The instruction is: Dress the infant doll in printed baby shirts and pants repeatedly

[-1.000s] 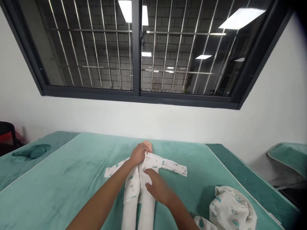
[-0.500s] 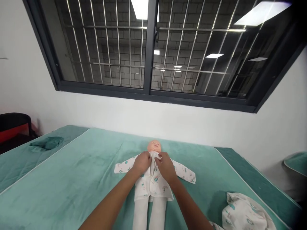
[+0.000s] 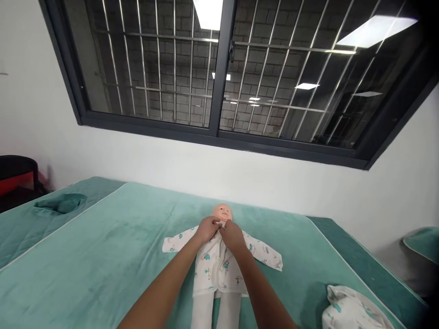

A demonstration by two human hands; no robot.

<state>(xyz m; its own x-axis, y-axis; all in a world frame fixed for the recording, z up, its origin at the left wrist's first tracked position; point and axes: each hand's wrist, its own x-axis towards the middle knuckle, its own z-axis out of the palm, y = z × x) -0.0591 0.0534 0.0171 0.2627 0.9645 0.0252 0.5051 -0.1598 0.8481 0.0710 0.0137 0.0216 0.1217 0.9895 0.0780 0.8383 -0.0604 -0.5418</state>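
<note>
A baby doll (image 3: 222, 211) lies on its back, its head toward the wall. It wears a white baby jacket (image 3: 207, 267) with small green prints, its sleeves spread out to both sides, and white trousers (image 3: 229, 313). At the jacket's neckline, just below the doll's chin, my left hand (image 3: 207, 228) pinches the left front edge. My right hand (image 3: 233, 235) is closed on the other edge at the same spot, and the fingertips of both hands meet. Below them the two front panels lie side by side down the chest. My fingers hide the collar and whatever fastening is there.
The doll lies on a green plush bed cover (image 3: 103, 256). A bundled white printed cloth (image 3: 355, 310) sits at the lower right. A dark green piece of fabric (image 3: 61, 204) lies at the left. Behind stand a white wall and a barred window (image 3: 219, 91); a black and red chair (image 3: 17, 176) is at far left.
The right front panel, earlier folded back, now lies over the chest. Both my hands have come together at the neckline, and the doll's face has come into view.
</note>
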